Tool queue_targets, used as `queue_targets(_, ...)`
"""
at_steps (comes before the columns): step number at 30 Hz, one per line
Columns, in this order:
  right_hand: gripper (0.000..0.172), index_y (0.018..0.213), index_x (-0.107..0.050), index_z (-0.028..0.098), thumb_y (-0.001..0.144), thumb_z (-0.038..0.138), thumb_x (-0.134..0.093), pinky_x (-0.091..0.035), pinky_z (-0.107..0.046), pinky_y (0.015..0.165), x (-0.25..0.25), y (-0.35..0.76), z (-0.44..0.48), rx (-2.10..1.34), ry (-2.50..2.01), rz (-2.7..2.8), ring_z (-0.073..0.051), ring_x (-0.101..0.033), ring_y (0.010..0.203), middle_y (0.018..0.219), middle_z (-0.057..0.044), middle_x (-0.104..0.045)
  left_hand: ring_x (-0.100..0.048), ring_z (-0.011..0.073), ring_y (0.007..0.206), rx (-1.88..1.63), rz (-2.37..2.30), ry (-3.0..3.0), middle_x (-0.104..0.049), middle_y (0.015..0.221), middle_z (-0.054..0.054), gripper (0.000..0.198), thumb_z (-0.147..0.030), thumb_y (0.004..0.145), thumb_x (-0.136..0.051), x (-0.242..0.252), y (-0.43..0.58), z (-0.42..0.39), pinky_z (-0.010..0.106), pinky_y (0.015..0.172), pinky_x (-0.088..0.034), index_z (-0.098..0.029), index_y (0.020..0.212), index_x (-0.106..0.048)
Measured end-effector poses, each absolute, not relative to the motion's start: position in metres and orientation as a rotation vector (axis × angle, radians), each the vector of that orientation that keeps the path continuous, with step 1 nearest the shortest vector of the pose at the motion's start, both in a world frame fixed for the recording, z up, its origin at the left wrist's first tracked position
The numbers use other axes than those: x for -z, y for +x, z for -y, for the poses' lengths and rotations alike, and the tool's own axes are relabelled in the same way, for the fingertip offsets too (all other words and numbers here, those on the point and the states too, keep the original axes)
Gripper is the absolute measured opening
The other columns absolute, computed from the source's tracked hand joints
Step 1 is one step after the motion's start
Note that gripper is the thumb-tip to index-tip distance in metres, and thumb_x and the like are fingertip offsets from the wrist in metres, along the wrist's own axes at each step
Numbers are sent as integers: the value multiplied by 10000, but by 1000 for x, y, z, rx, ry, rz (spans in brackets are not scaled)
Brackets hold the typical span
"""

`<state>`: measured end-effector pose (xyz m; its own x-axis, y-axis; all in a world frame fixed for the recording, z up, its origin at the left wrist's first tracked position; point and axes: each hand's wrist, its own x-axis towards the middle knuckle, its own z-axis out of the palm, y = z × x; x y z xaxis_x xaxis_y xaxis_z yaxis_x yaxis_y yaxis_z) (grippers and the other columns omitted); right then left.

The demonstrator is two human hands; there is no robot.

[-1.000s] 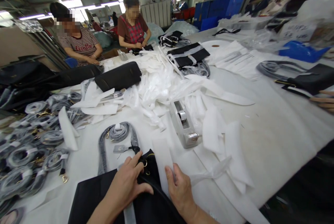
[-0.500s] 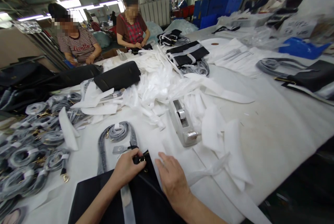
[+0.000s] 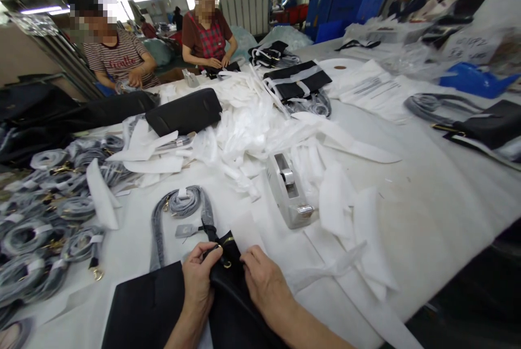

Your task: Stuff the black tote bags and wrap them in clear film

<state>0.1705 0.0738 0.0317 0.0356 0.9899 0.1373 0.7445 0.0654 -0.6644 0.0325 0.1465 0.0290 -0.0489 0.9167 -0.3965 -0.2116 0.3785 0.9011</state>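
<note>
A black handbag [image 3: 142, 305] lies before me, its top end bearing a gold zip and gold rings. My left hand [image 3: 199, 278] is closed on the black bag's strap end beside a gold ring. Close by on the right, my right hand [image 3: 266, 284] has its fingers curled at a thin white foam sheet [image 3: 246, 229] along the bag's edge; the fingertips are partly hidden. A wrapped grey strap [image 3: 183, 202] runs from the bag and lies coiled beyond it. A small grey tag [image 3: 186, 230] rests beside the strap.
A tape dispenser [image 3: 288, 191] stands beyond my right hand. White foam pieces [image 3: 337, 202] spread around it. Wrapped coiled straps [image 3: 49, 224] are heaped at left. A black bag [image 3: 185, 110] and folded bags [image 3: 299, 80] lie farther back. Two people work across the table.
My left hand has turned more upright while gripping the strap end. The right fingers have curled in at the white sheet, and the bag's zip end now shows more.
</note>
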Motion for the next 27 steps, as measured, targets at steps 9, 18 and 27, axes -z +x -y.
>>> queue_targets(9, 372, 1128, -569, 204, 861, 18, -390, -498, -305, 763, -38, 169, -80, -582, -1784, 1724, -183, -540, 853, 927, -54, -531, -571, 94, 495, -1143, -1208, 592, -640, 612, -43, 322, -279, 540, -815, -28, 30, -141, 181, 489, -458, -163, 765, -616)
queue_targets(18, 443, 1341, -436, 145, 901, 99, -437, -461, -359, 771, -37, 174, -75, -246, -1586, 2111, -212, -543, 891, 1012, -106, -604, -557, 87, 509, -1169, -1196, 620, -617, 604, -43, 286, -307, 583, -803, -24, 26, -139, 178, 498, -450, -156, 739, -617)
queue_targets(27, 204, 1022, -624, 155, 863, 89, -515, -483, -378, 736, -11, 151, -106, -378, -1849, 2304, -245, -578, 909, 951, -108, -641, -483, 71, 519, -1056, -1204, 860, -568, 645, -32, 310, -401, 654, -756, -20, 39, -147, 163, 468, -378, -157, 770, -605)
